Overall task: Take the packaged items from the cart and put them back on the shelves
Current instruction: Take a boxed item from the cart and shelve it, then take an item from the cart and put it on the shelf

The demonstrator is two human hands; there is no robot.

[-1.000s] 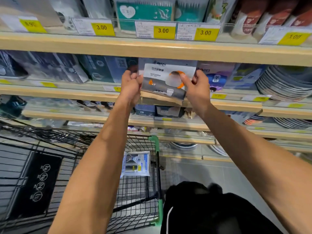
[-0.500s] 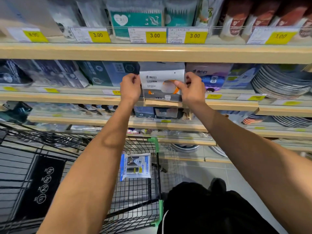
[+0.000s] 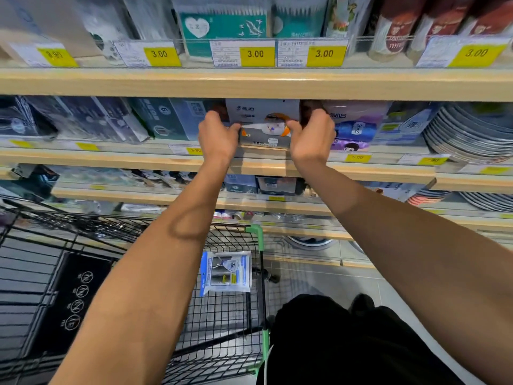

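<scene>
A grey-and-white packaged item (image 3: 263, 126) with an orange mark stands on the second wooden shelf (image 3: 111, 159), between a teal box and a purple pack. My left hand (image 3: 218, 137) grips its left edge and my right hand (image 3: 312, 137) grips its right edge; fingertips of both reach in behind it. Below, the black wire cart (image 3: 222, 315) with green corners holds a blue-and-white packet (image 3: 226, 272) against its right wall.
The top shelf (image 3: 249, 81) carries yellow 3.00 price tags and boxes above my hands. Stacked plates (image 3: 469, 132) fill the second shelf at right. Lower shelves hold more packs. A black sign panel (image 3: 72, 301) lies in the cart. Grey floor tiles show at lower right.
Both hands have pushed the grey package up and deeper into the second shelf; it now stands further in, between its neighbours. The view has shifted slightly closer.
</scene>
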